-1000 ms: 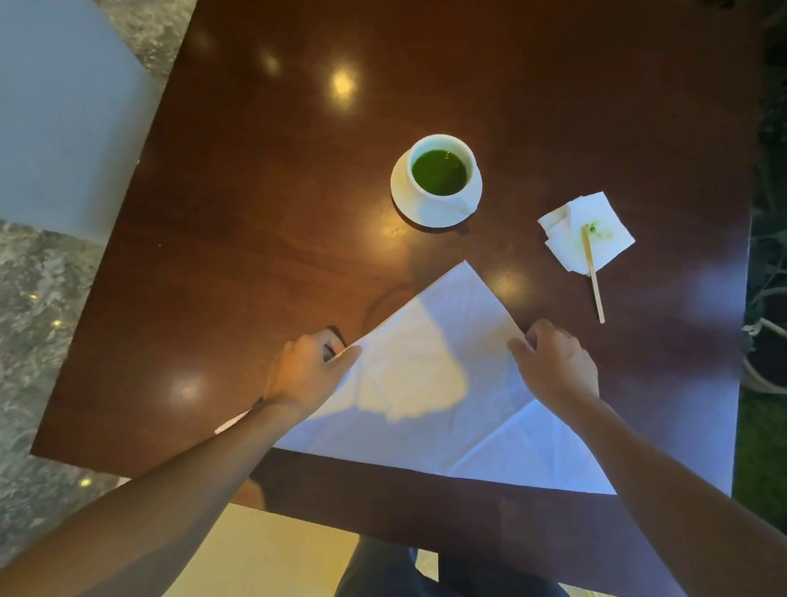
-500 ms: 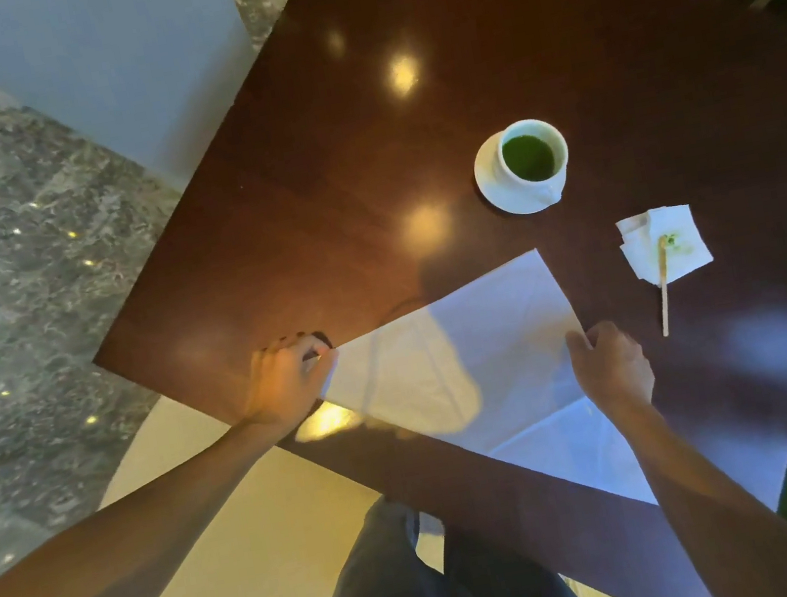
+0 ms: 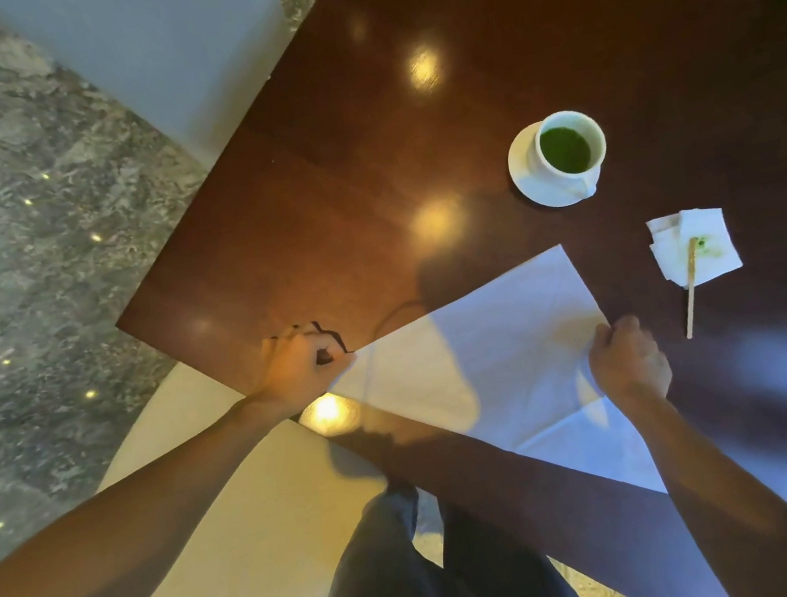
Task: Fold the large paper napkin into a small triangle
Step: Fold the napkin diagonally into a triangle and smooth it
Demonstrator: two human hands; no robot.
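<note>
The large white paper napkin [image 3: 485, 361] lies flat on the dark wooden table [image 3: 360, 173], near its front edge, with part of it hanging over that edge. My left hand [image 3: 301, 366] grips the napkin's left corner with curled fingers. My right hand [image 3: 629, 363] rests on the napkin's right edge, fingers curled onto the paper there. A crease runs across the napkin near my right wrist.
A white cup of green drink on a saucer [image 3: 561, 160] stands beyond the napkin. A small crumpled napkin [image 3: 693, 253] with a wooden stirrer [image 3: 690, 290] lies to the right. Pale chair seats and stone floor surround the table.
The view has shifted so the table sits further right. My left hand has slid left along the napkin to its corner. My right hand stays on the right edge.
</note>
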